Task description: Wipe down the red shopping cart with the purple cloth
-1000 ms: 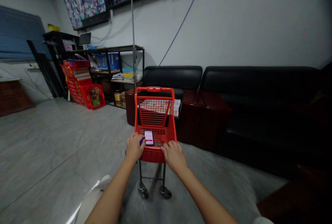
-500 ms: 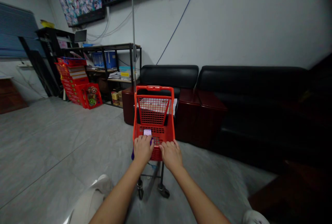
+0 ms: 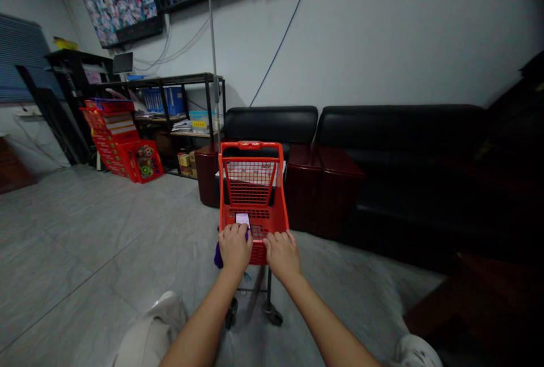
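Observation:
A small red shopping cart (image 3: 275, 208) stands upright in front of me on dark casters. My left hand (image 3: 235, 247) is wrapped over the left part of the basket's near rim. Over the right part of that same rim curl the fingers of my right hand (image 3: 282, 252). Just beyond my left fingers a phone (image 3: 242, 218) with a lit screen lies in the basket, its lower end hidden by the hand. Something purple (image 3: 218, 256) hangs by the cart's left side, partly covered by my left hand.
Behind the cart a black sofa (image 3: 272, 124) with dark red wooden armrests (image 3: 304, 157) lines the wall. Stacked red boxes (image 3: 111, 140) and a black shelf (image 3: 170, 79) stand at the back left. Grey floor tiles (image 3: 85, 242) extend left.
The view has shifted slightly right, so the background sits further left. Both hands keep their grip on the cart's rim. The casters have swivelled a little.

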The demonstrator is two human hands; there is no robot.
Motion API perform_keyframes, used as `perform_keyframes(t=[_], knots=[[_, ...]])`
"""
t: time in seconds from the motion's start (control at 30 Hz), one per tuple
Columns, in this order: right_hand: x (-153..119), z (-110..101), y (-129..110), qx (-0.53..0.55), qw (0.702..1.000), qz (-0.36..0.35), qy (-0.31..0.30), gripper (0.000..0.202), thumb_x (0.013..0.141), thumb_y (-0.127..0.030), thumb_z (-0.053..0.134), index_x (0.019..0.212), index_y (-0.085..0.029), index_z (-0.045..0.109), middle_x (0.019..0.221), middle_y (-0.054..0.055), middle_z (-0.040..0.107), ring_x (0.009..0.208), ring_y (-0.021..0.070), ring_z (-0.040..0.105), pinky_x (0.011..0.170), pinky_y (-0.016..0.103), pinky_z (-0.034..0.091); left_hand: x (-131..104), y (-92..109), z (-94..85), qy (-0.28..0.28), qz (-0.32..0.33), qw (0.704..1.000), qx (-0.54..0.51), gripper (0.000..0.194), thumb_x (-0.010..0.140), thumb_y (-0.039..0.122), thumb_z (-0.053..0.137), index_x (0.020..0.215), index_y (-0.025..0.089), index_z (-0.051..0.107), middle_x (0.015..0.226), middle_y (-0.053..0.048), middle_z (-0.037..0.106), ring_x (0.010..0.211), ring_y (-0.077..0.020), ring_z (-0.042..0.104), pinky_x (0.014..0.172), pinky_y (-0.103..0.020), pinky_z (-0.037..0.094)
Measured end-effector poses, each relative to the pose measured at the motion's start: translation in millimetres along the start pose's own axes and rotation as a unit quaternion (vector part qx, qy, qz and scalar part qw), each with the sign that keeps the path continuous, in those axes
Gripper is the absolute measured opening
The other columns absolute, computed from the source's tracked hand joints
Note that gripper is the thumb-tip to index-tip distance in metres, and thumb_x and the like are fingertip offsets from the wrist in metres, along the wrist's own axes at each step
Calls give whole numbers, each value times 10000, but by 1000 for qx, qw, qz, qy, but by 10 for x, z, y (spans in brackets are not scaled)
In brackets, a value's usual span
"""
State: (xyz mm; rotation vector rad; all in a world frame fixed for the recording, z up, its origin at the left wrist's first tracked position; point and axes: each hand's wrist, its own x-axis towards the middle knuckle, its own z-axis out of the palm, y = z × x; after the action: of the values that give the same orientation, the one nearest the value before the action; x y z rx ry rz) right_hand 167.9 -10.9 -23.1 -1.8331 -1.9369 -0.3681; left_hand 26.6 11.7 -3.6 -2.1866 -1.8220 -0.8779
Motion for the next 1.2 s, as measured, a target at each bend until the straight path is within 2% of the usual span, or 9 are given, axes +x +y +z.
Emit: perform_keyframes(t=[0.1,0.27,0.4,0.5,0.6,0.77,0.97,1.13,1.2], knots=[[-19,-35,50,-7,1000,-8,-3,290,991,-303,397,944,-224,673,909,48,670,948,204,546,1061,370,233,-6,-132,-45,1,39,999,-21,223,957,309,461,1078,258,641,1082,-46,679,1047,-227,547,910,-390,365],[-46,-27,16,-7,1000,4,0,270,985,-302,412,928,-224,664,911,50,667,950,203,548,1054,375,233,-11,-283,-56,34,15,999,-27,223,945,281,486,1106,246,636,1172,-44,665,1119,-228,530,946,-384,365],[-57,-21,-33,-5,1000,27,6,245,978,-283,425,941,-220,659,930,52,665,977,205,546,1048,367,237,-39,-83,25,49,-15,999,-8,210,942,273,480,1058,240,652,1101,-55,678,1084,-242,536,924,-400,369],[-60,-39,-20,-11,999,30,2,248,979,-287,425,951,-221,662,940,53,668,977,204,547,1044,365,237,-48,81,67,34,14,999,-5,196,941,291,486,1025,245,657,1025,-54,677,1016,-234,549,887,-393,371],[-66,-63,20,-19,1000,24,-4,258,983,-298,419,945,-222,663,940,53,670,970,201,549,1050,375,224,-26,91,60,18,51,998,-8,190,944,308,489,1024,252,652,994,-47,675,986,-229,551,867,-387,362],[-92,-69,-33,-6,1000,23,-1,285,992,-316,404,925,-225,666,921,45,670,959,194,551,1066,384,205,54,-133,8,-9,96,995,-8,201,946,322,489,1045,255,650,995,-44,674,976,-226,542,857,-376,355],[-89,-66,-192,26,1000,3,-1,298,998,-320,386,933,-244,667,922,35,683,955,194,563,1074,402,211,144,-439,-49,-46,94,994,-34,218,944,336,491,1080,267,646,1011,-32,677,963,-213,546,837,-348,353],[-20,-63,-130,54,998,-26,19,286,988,-346,413,962,-254,683,1222,46,655,1255,220,467,1131,431,149,256,-637,-109,-85,100,990,-52,215,940,340,494,1066,269,654,1005,-20,679,971,-197,555,841,-330,350],[-8,-45,-138,61,998,-27,15,304,994,-326,386,989,-260,683,1227,39,657,1301,213,432,1131,421,161,275,-626,-109,-88,85,991,-51,213,938,334,492,1055,268,658,1004,-21,680,979,-200,557,853,-333,353]])
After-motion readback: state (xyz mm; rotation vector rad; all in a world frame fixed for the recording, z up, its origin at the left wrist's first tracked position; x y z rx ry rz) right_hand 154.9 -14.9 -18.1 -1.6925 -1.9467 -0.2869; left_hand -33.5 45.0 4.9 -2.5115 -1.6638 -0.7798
